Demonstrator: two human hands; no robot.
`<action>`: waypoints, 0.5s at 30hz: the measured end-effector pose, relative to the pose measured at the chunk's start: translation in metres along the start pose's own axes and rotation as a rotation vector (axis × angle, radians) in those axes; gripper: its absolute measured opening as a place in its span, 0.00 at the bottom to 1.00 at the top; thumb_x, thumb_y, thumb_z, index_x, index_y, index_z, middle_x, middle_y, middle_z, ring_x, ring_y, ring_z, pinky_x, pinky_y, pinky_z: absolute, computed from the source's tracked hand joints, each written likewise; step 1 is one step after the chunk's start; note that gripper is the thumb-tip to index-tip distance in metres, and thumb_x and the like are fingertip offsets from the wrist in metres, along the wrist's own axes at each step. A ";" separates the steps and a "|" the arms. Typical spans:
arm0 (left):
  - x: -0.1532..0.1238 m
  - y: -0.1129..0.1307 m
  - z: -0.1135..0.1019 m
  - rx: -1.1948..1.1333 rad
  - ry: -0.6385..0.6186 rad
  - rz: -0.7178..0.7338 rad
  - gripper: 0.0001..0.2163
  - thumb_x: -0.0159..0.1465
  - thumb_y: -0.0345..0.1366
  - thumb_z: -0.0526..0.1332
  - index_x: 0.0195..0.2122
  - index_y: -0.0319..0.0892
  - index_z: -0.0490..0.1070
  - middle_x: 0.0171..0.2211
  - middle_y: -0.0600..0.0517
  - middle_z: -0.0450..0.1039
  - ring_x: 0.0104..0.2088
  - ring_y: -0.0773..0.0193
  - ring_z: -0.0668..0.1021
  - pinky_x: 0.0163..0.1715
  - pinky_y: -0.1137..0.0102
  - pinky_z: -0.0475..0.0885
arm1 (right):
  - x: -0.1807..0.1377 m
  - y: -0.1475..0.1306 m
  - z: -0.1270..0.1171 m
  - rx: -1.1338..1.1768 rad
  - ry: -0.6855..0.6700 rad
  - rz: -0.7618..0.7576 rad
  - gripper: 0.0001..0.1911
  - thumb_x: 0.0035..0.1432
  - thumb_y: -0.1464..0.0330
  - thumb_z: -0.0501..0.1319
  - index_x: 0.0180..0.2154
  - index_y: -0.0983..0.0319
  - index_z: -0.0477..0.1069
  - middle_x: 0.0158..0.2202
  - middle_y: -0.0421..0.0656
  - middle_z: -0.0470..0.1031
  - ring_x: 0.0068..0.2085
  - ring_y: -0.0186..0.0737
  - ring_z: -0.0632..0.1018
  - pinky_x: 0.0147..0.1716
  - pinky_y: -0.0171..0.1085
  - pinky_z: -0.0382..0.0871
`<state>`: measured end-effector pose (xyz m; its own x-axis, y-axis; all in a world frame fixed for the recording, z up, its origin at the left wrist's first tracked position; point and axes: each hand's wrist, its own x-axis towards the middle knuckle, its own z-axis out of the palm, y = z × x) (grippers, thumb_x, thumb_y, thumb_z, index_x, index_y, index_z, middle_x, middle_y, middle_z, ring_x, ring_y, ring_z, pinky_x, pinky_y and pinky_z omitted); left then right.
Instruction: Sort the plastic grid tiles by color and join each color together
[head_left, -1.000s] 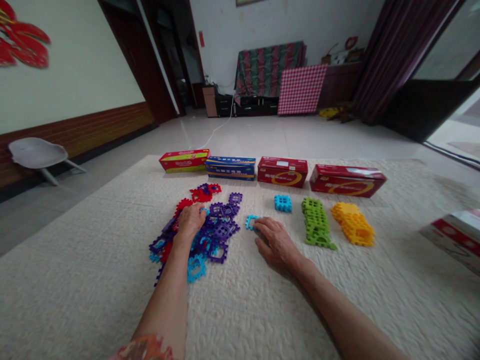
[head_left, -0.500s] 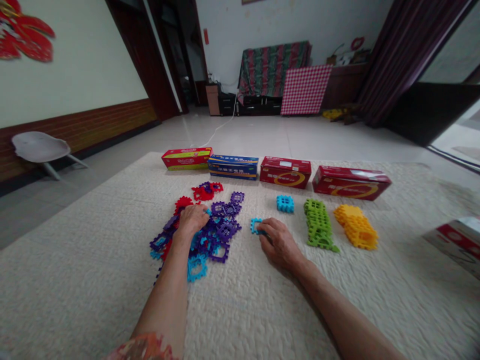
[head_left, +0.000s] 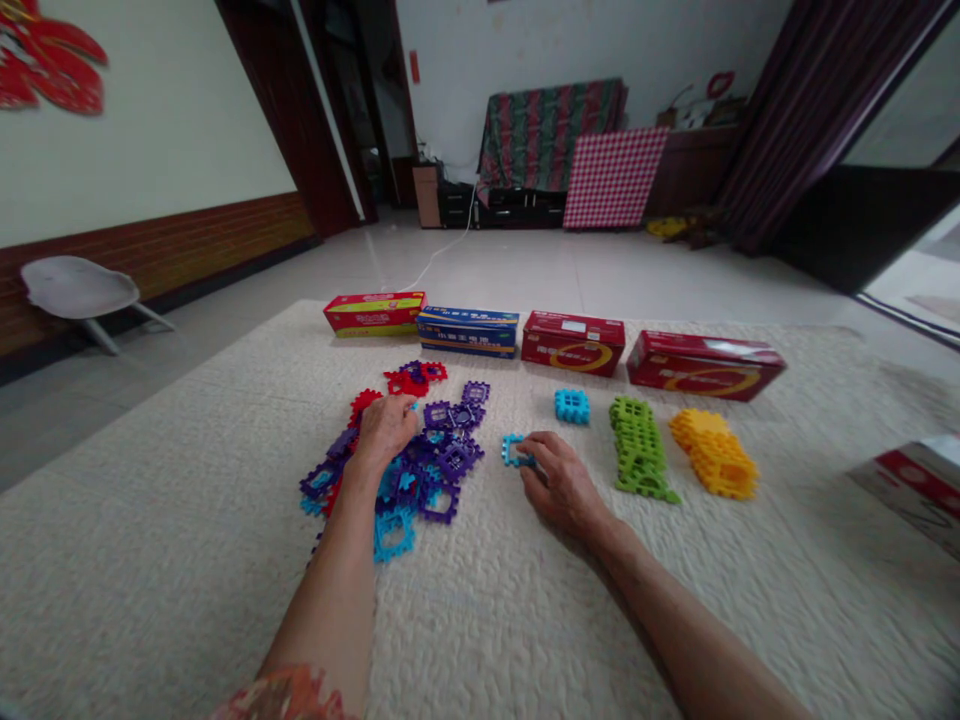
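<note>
My left hand point(head_left: 385, 430) rests with curled fingers on top of a mixed pile of purple, red and cyan toy tiles point(head_left: 420, 455) on a cream rug point(head_left: 187, 520); whether it holds a tile is hidden. My right hand point(head_left: 559, 482) pinches a single cyan tile point(head_left: 514, 450) at its fingertips, just right of the pile. Further right lie a small stack of cyan tiles point(head_left: 571, 405), a row of green tiles point(head_left: 636, 447) and a row of yellow tiles point(head_left: 712, 453).
Four long boxes stand in a line behind the tiles: a red-yellow box point(head_left: 374, 313), a blue box point(head_left: 467, 331), and two red boxes point(head_left: 573, 342) point(head_left: 705, 365). Another box point(head_left: 911, 487) lies at the right edge. A white chair point(head_left: 79, 295) stands by the left wall.
My left hand slid slightly up the pile toward the red tiles. My right hand closed its fingertips on the single cyan tile and stayed in place.
</note>
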<state>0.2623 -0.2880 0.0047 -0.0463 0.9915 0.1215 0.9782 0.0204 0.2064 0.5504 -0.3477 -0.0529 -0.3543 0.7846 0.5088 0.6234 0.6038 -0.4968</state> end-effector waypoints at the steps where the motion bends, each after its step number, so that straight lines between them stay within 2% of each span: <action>1: 0.000 0.002 -0.003 -0.006 0.048 0.005 0.18 0.60 0.31 0.54 0.48 0.42 0.77 0.44 0.46 0.80 0.45 0.57 0.79 0.48 0.68 0.70 | 0.000 0.000 0.000 -0.010 0.006 0.013 0.15 0.58 0.74 0.56 0.47 0.61 0.70 0.48 0.50 0.71 0.49 0.45 0.72 0.51 0.45 0.67; 4: -0.001 0.014 -0.009 -0.086 0.124 0.068 0.18 0.60 0.29 0.54 0.49 0.41 0.76 0.46 0.46 0.79 0.46 0.58 0.78 0.50 0.69 0.69 | 0.000 -0.002 0.000 -0.072 -0.003 0.036 0.21 0.56 0.73 0.57 0.53 0.63 0.66 0.57 0.54 0.66 0.57 0.51 0.68 0.55 0.51 0.63; 6: -0.004 0.030 -0.009 -0.161 0.122 0.150 0.17 0.60 0.29 0.55 0.49 0.41 0.76 0.45 0.47 0.79 0.45 0.60 0.78 0.50 0.69 0.70 | 0.000 -0.003 0.000 -0.118 -0.028 0.047 0.24 0.56 0.72 0.57 0.56 0.63 0.63 0.58 0.56 0.65 0.59 0.55 0.65 0.56 0.55 0.60; 11: -0.019 0.075 0.008 -0.276 0.003 0.394 0.15 0.60 0.28 0.57 0.48 0.42 0.75 0.42 0.49 0.78 0.42 0.62 0.78 0.47 0.70 0.71 | -0.001 0.003 0.001 -0.119 -0.002 0.067 0.27 0.55 0.71 0.56 0.58 0.65 0.59 0.50 0.56 0.70 0.52 0.54 0.70 0.52 0.53 0.63; 15: -0.031 0.095 0.025 -0.197 -0.039 0.574 0.14 0.60 0.27 0.56 0.45 0.42 0.75 0.40 0.47 0.77 0.44 0.60 0.77 0.50 0.67 0.70 | -0.002 0.011 -0.004 -0.103 0.034 0.059 0.27 0.51 0.72 0.57 0.55 0.66 0.61 0.47 0.54 0.70 0.49 0.51 0.71 0.51 0.49 0.66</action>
<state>0.3615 -0.3134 -0.0041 0.4885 0.8412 0.2317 0.7887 -0.5393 0.2951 0.5604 -0.3431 -0.0567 -0.2926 0.8119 0.5052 0.7114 0.5378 -0.4523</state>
